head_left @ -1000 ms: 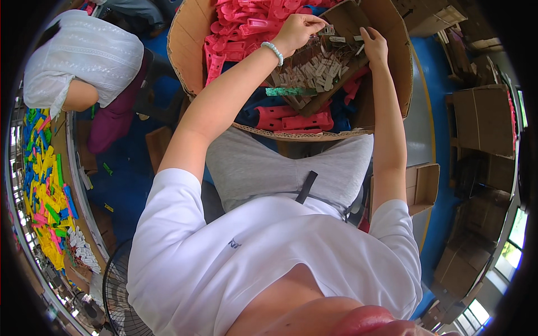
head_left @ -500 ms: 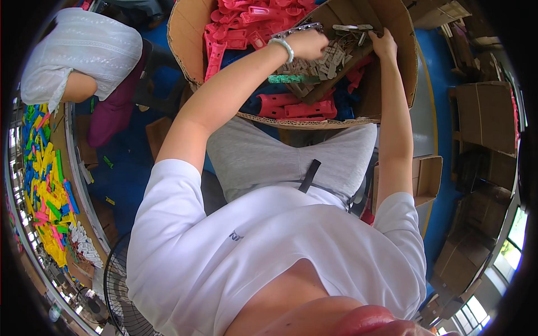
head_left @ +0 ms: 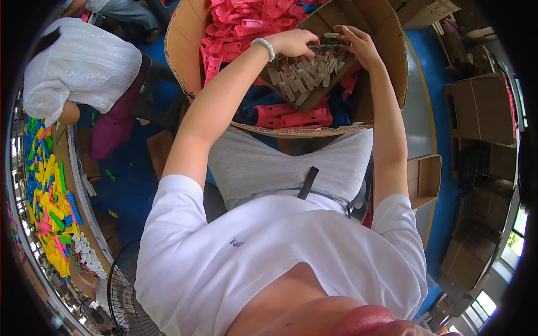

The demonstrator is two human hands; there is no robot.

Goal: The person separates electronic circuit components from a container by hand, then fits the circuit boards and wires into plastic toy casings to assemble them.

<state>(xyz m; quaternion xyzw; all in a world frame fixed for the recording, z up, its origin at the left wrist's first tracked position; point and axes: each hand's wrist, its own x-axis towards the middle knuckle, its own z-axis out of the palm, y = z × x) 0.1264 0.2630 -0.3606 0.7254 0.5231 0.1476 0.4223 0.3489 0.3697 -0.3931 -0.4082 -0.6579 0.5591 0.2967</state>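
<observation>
A brown cardboard tray [head_left: 303, 108] sits tilted inside a large cardboard box and holds many small white parts [head_left: 305, 75] with thin wires. Over the tray's far part my left hand [head_left: 296, 43], with a pale bead bracelet at its wrist, is closed, its fingertips pinched near a thin greyish strip. My right hand [head_left: 361, 47] faces it from the other side, fingers bent, thumb and fingertips near the same strip. A small white piece [head_left: 331, 37] shows between the two hands. What exactly either hand grips is too small to make out.
Pink plastic shells [head_left: 249, 28] fill the far left of the large box [head_left: 185, 45]; more pink and blue pieces lie under the tray. At left, a person in a white top [head_left: 84, 61] sits by a table of colourful parts [head_left: 53, 190]. A fan [head_left: 131, 291] stands lower left; cartons [head_left: 482, 109] line the right.
My right hand has moved left from the tray's far right edge, toward my left hand. My left hand has shifted slightly left. The green strip seen on the tray is out of sight.
</observation>
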